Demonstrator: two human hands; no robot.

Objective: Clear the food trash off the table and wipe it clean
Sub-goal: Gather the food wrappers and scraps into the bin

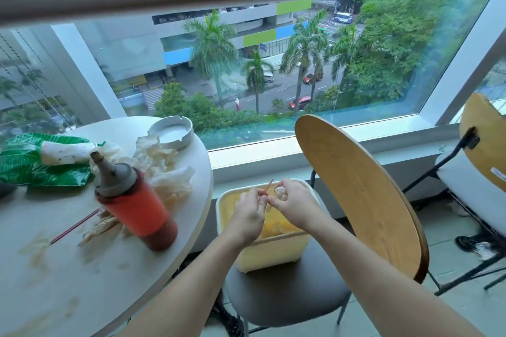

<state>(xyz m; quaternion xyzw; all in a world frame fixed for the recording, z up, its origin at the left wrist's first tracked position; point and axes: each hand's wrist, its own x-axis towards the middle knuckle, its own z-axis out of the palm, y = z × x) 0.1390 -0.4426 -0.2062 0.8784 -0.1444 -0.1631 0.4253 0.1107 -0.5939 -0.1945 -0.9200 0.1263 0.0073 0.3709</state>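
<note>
Both my hands hover over a cream plastic bin [269, 250] standing on a chair seat [284, 293]. My left hand [247, 217] pinches a thin red stick [268, 186] that points upward. My right hand [293, 206] holds a small pale crumpled scrap [280, 194] in curled fingers. Yellowish trash [276, 227] lies inside the bin. On the round white table [82, 268] lie crumpled napkins [161, 167], a green wrapper [24, 164] with a wrapped roll [67, 152] on it, another red stick [74, 226] and brownish smears [38, 252].
A red sauce bottle [134, 200] with a grey nozzle stands on the table's right side, a white ashtray [171, 131] behind it. The chair's wooden back [358, 194] rises right of the bin. A second chair [484, 145] stands at far right, against the window sill [356, 142].
</note>
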